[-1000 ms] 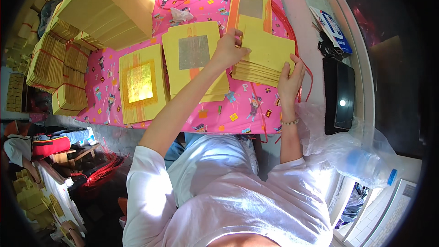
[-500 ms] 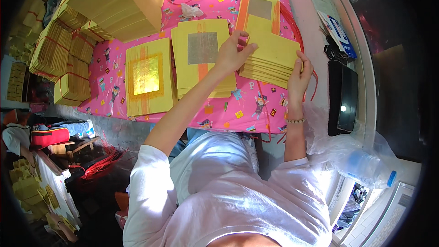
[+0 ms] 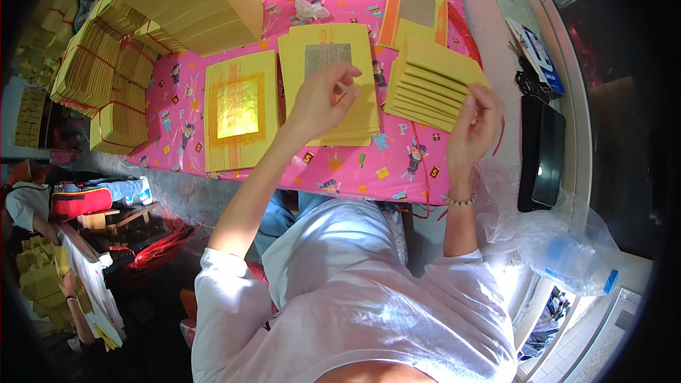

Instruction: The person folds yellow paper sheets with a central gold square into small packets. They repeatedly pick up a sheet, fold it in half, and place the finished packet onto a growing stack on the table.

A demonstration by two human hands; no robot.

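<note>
My right hand [image 3: 479, 128], a beaded bracelet at its wrist, grips the right edge of a fanned stack of yellow paper [image 3: 429, 92] made up of several folded layers. Over the middle stack of yellow sheets [image 3: 358, 124] is my left hand [image 3: 326, 99], its fingers bent and the thumb apart, with nothing visible between them. That middle stack bears a silver square, partly hidden by the hand. To its left lies a yellow stack with a shiny gold square [image 3: 238, 110]. Beyond the fanned stack rests another yellow sheet pile with a silver square [image 3: 417, 10] and orange bands.
A pink patterned cloth [image 3: 355, 170] covers the table. Tied yellow bundles [image 3: 113, 128] and a tall yellow stack [image 3: 195, 7] stand at the left. Crumpled white tissue [image 3: 311, 9] lies at the back. A plastic bottle [image 3: 574, 259] sits at the right. Another person's arm [image 3: 81, 319] shows at lower left.
My left hand has left the right-hand stack and moved left over the middle stack. The right-hand stack now shows its layers fanned apart, still in my right hand. The view has shifted slightly.
</note>
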